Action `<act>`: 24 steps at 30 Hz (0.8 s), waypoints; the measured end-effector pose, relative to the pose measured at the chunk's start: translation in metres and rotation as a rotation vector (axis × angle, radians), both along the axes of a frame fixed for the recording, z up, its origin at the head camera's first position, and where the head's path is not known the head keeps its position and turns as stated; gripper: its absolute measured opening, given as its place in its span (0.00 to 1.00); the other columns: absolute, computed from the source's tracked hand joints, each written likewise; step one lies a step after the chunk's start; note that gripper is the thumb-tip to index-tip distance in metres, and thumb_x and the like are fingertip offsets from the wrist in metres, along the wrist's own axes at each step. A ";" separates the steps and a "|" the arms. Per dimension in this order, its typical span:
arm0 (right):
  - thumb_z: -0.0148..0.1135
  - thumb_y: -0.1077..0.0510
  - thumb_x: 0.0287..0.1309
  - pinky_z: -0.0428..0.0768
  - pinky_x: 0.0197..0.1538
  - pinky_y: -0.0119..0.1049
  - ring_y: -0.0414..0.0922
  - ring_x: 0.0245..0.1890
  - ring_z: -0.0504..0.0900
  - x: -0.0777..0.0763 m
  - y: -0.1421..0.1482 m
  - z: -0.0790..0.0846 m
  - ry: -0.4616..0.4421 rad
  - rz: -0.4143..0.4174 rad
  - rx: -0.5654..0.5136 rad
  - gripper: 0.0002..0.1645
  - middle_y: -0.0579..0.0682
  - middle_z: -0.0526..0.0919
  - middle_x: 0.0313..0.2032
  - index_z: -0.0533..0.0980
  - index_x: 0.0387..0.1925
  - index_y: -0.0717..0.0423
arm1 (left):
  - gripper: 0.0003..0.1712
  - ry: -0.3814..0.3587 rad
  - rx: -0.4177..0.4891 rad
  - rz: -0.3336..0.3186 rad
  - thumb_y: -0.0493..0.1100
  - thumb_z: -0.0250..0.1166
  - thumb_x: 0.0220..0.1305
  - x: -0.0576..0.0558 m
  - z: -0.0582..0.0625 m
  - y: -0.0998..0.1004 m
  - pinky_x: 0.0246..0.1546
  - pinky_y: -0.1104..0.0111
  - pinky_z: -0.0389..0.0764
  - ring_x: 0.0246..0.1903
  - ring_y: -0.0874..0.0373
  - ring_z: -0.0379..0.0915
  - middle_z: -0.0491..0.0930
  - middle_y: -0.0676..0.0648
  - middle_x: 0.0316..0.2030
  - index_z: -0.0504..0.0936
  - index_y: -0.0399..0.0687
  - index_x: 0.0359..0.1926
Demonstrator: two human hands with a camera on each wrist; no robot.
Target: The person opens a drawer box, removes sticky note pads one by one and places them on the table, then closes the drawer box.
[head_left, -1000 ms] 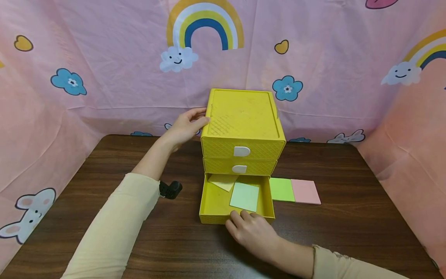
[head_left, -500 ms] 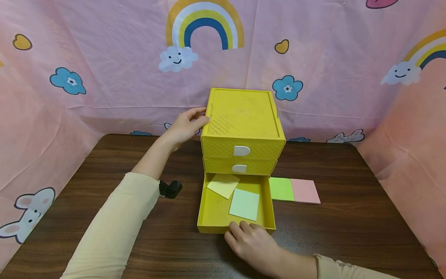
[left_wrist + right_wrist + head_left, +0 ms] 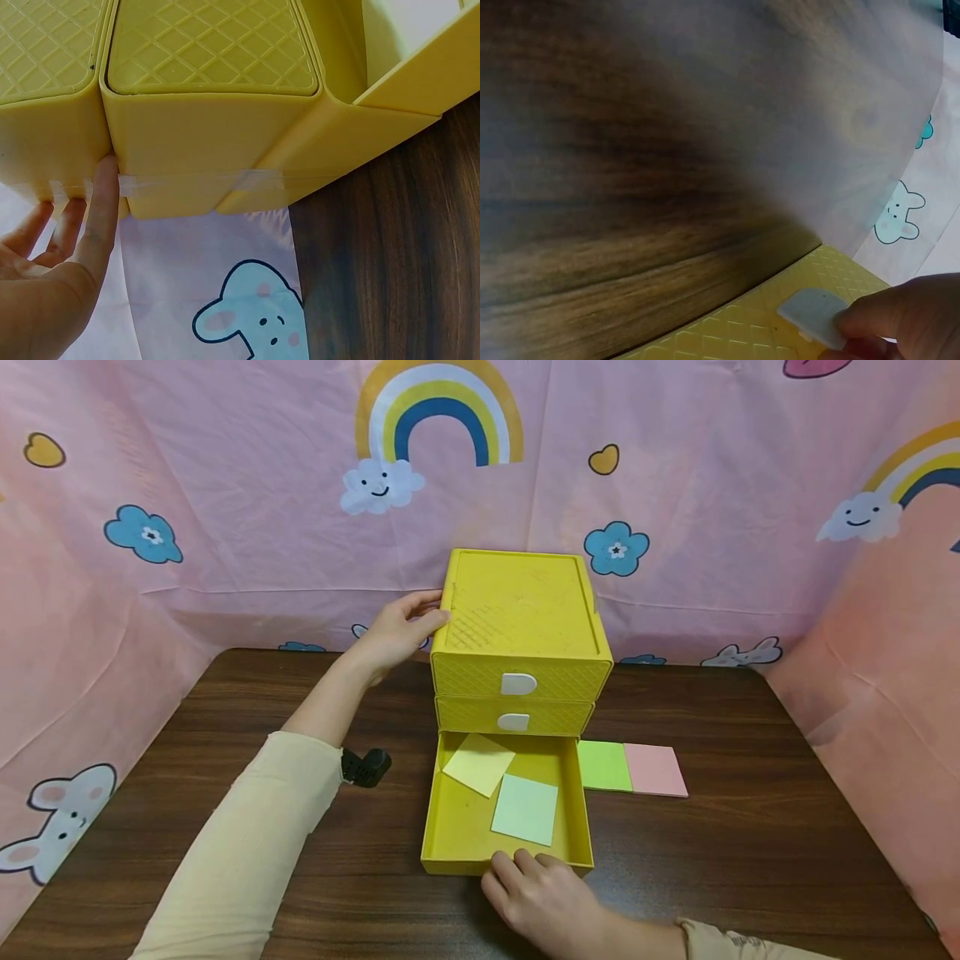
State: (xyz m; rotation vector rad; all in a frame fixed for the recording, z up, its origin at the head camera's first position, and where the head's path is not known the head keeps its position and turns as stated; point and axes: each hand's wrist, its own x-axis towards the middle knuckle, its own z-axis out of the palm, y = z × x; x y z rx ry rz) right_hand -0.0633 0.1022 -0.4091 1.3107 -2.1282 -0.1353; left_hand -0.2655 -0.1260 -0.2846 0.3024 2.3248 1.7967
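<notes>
A yellow chest of drawers (image 3: 525, 602) stands on the table, its bottom drawer (image 3: 459, 831) pulled out and the two above it closed. Inside lie a pale yellow paper square (image 3: 478, 766) and a mint green paper square (image 3: 525, 810). My left hand (image 3: 397, 631) steadies the chest's left side, fingers extended along the wall in the left wrist view. At the drawer's front, my right hand (image 3: 543, 897) pinches its white handle (image 3: 810, 311), which the right wrist view shows by the thumb; the head view hides this handle behind the hand.
Right of the drawer, a bright green paper square (image 3: 606, 766) and a pink one (image 3: 656, 769) lie side by side on the dark wooden table (image 3: 750, 852). A pink printed cloth (image 3: 285, 477) hangs behind and at both sides.
The bottom drawer has slid farther out toward me, along with my right hand. More of the pale yellow paper square shows. My left hand has stayed against the chest.
</notes>
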 end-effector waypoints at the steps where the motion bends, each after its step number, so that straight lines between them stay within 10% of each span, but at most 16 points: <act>1: 0.26 0.67 0.67 0.57 0.13 0.26 0.39 0.16 0.65 0.000 0.000 0.000 -0.004 0.000 0.002 0.26 0.45 0.68 0.23 0.70 0.22 0.53 | 0.31 -0.001 0.000 0.002 0.49 0.53 0.67 0.000 0.000 0.000 0.44 0.57 0.80 0.54 0.51 0.69 0.65 0.46 0.61 0.58 0.52 0.68; 24: 0.31 0.66 0.65 0.48 0.14 0.26 0.38 0.13 0.62 0.004 0.001 0.000 0.068 0.057 -0.008 0.22 0.44 0.66 0.20 0.67 0.19 0.52 | 0.30 0.001 -0.003 0.009 0.49 0.53 0.67 -0.001 0.000 0.001 0.41 0.61 0.81 0.52 0.52 0.70 0.66 0.46 0.60 0.59 0.52 0.68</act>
